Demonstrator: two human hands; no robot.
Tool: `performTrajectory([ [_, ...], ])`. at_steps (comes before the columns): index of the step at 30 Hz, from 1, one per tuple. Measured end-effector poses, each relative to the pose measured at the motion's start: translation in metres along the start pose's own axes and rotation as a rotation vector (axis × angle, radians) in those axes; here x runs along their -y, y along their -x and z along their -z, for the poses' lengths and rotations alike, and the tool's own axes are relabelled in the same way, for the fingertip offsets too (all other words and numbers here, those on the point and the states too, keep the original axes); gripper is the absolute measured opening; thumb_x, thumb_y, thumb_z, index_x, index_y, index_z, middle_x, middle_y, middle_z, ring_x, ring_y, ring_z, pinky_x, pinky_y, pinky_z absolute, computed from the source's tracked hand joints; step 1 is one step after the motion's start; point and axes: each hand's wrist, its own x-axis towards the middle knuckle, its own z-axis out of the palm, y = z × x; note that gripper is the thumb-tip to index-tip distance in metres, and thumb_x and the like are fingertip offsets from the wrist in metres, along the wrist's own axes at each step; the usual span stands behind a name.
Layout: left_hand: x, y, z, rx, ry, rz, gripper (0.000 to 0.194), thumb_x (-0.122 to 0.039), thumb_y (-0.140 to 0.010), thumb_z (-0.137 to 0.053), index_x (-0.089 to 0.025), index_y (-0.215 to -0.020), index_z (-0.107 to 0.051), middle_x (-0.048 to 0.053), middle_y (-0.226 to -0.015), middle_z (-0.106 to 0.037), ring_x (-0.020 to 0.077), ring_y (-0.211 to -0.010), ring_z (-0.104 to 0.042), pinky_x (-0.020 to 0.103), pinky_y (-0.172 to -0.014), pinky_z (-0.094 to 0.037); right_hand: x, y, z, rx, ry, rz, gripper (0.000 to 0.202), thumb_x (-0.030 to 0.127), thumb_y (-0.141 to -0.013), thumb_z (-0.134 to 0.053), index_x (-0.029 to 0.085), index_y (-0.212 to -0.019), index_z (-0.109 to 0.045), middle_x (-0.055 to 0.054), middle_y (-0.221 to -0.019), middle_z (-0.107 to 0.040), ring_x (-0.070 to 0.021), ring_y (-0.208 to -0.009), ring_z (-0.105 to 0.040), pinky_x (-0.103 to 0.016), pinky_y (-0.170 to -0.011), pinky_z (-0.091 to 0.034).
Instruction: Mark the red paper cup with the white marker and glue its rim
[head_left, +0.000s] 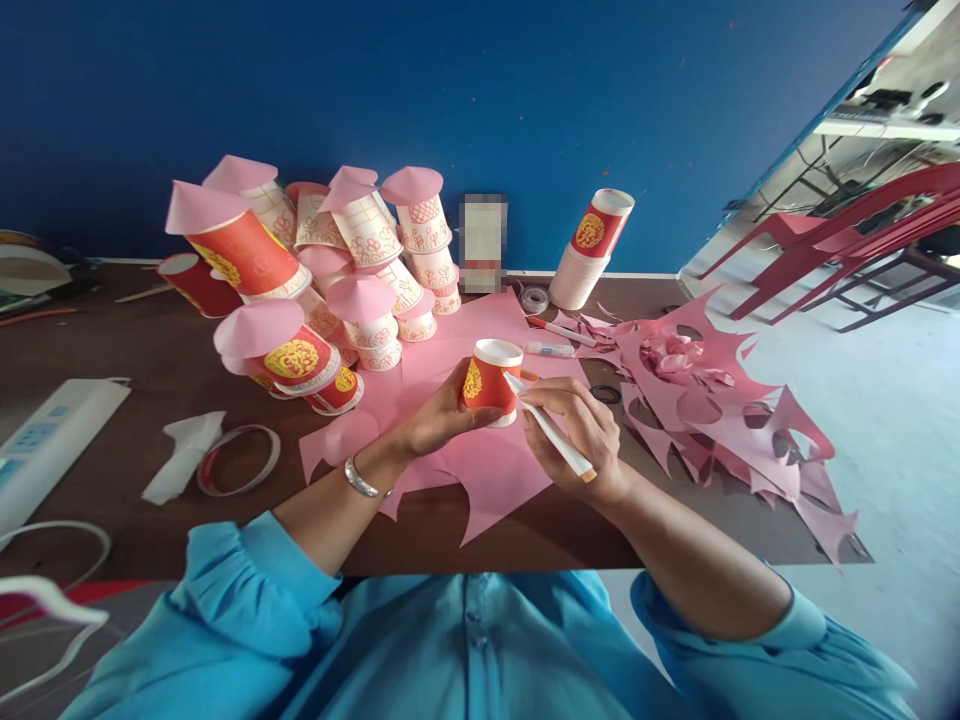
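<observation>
A red paper cup (491, 385) with a yellow emblem and a white rim is held upright by my left hand (442, 410), fingers wrapped around its side. In my right hand (574, 430) is a white marker pen (556, 438) with an orange end, its tip at the cup's red wall. Under both hands lies pink paper (499, 480) with curved cut edges. To the left of the cup stand several stacked paper cups topped with pink paper cones (360, 298), some red and some white with drawn red patterns.
Pink paper scraps (750, 450) cover the right of the table. A stack of cups (581, 275), a tape roll (535, 299) and black scissors handles (606, 394) sit behind. At left are a white power strip (56, 445), crumpled white paper (180, 455) and a white ring (274, 462).
</observation>
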Motion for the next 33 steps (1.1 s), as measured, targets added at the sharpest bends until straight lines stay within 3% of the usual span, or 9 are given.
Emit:
performTrajectory([
  [5, 0.002, 0.001, 0.002, -0.006, -0.013, 0.002, 0.063, -0.061, -0.089, -0.089, -0.028, -0.136, -0.063, 0.006, -0.138, -0.072, 0.036, -0.139, -0.067, 0.057, -0.124, -0.055, 0.0, 0.0, 0.001, -0.01, 0.0, -0.054, 0.032, 0.01, -0.106, -0.067, 0.026, -0.133, -0.071, -0.006, -0.103, -0.085, -0.0252, -0.094, -0.087, -0.036, -0.081, -0.073],
  [18, 0.009, 0.001, 0.007, 0.044, 0.083, 0.036, 0.078, -0.061, -0.091, -0.09, -0.033, -0.159, -0.062, 0.006, -0.153, -0.071, 0.0367, -0.147, -0.064, 0.054, -0.126, -0.054, -0.003, 0.0, 0.001, -0.049, -0.026, -0.083, 0.025, 0.014, -0.108, -0.069, 0.026, -0.13, -0.072, -0.005, -0.102, -0.085, -0.0246, -0.091, -0.085, -0.037, -0.079, -0.072],
  [23, 0.011, 0.0, 0.006, 0.027, 0.095, 0.055, 0.079, -0.063, -0.087, -0.091, -0.041, -0.158, -0.064, 0.003, -0.155, -0.073, 0.0395, -0.151, -0.064, 0.054, -0.124, -0.056, -0.003, -0.002, 0.001, -0.053, -0.012, -0.088, 0.018, 0.016, -0.111, -0.067, 0.026, -0.125, -0.071, -0.005, -0.099, -0.083, -0.0237, -0.087, -0.083, -0.038, -0.076, -0.071],
  [33, 0.009, 0.001, 0.005, 0.021, 0.09, 0.054, 0.073, -0.062, -0.088, -0.09, -0.041, -0.155, -0.067, 0.003, -0.15, -0.075, 0.0404, -0.149, -0.066, 0.056, -0.123, -0.056, -0.002, -0.002, 0.0, -0.057, -0.051, -0.099, 0.02, 0.013, -0.109, -0.068, 0.026, -0.124, -0.07, -0.004, -0.099, -0.082, -0.0228, -0.088, -0.083, -0.037, -0.077, -0.07],
])
